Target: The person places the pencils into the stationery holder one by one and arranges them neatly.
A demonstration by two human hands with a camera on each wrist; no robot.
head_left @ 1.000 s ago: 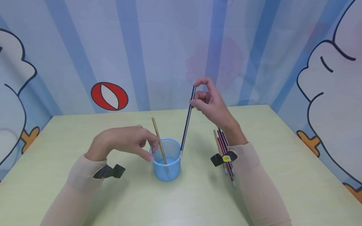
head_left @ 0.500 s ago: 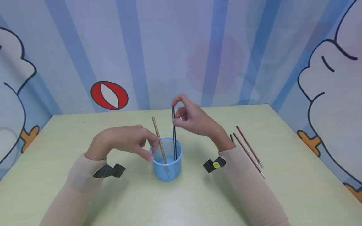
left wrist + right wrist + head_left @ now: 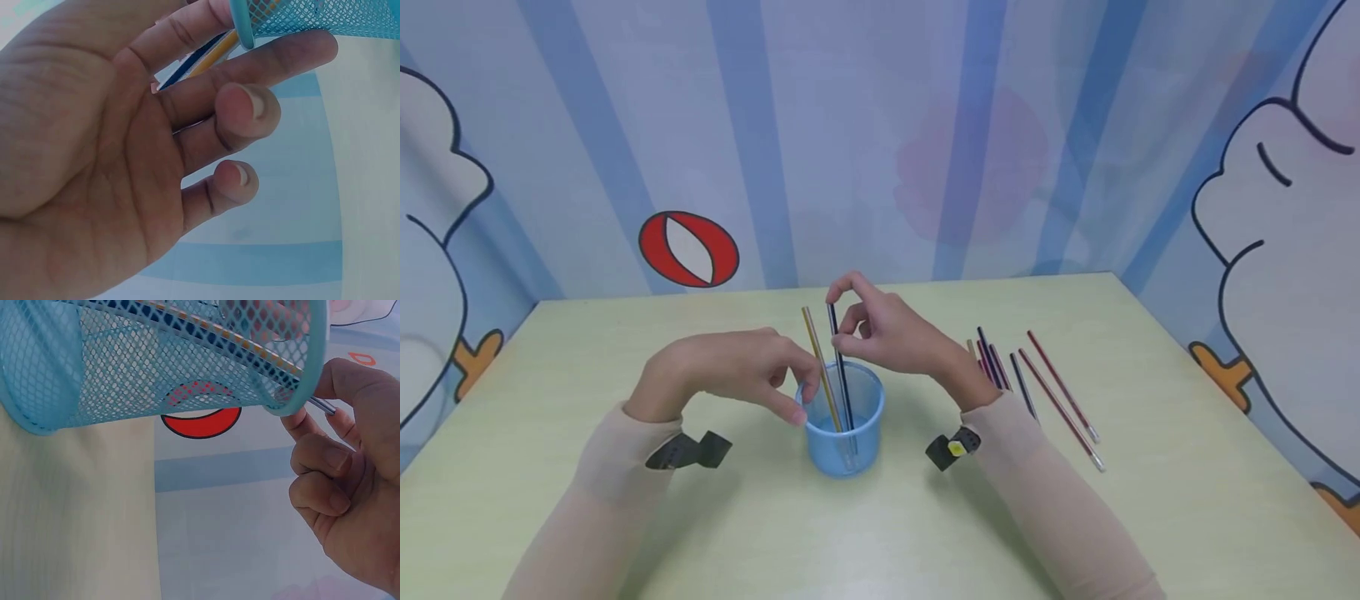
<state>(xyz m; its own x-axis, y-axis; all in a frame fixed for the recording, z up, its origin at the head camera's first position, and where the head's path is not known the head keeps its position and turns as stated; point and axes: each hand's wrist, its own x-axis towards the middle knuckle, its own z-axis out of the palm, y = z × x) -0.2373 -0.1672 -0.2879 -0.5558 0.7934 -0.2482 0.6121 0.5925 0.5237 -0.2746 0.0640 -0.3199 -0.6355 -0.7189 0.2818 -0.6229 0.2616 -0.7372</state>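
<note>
A light blue mesh pen cup point(image 3: 844, 457) stands upright on the table, a gold pencil point(image 3: 813, 335) leaning inside it. My left hand point(image 3: 737, 367) holds the cup's left rim, with thumb and fingertips at the edge; in the left wrist view one finger lies along the mesh wall. Over the cup, my right hand point(image 3: 887, 333) pinches a dark striped pencil point(image 3: 844, 392) near its upper end, a fingertip resting on its top. This pencil's lower part is inside the cup, beside the gold one. The right wrist view shows both pencils through the mesh.
To the right lie several loose pencils, among them a red one point(image 3: 1060, 383) and a dark one point(image 3: 1024, 385), partly hidden by my right forearm. A striped cloth backdrop point(image 3: 850, 167) with cartoon prints rises behind the pale table point(image 3: 760, 533).
My right hand has moved left and down, bringing the dark striped pencil from outside the cup's right rim to inside it, close to the gold pencil. The left hand has stayed at the rim.
</note>
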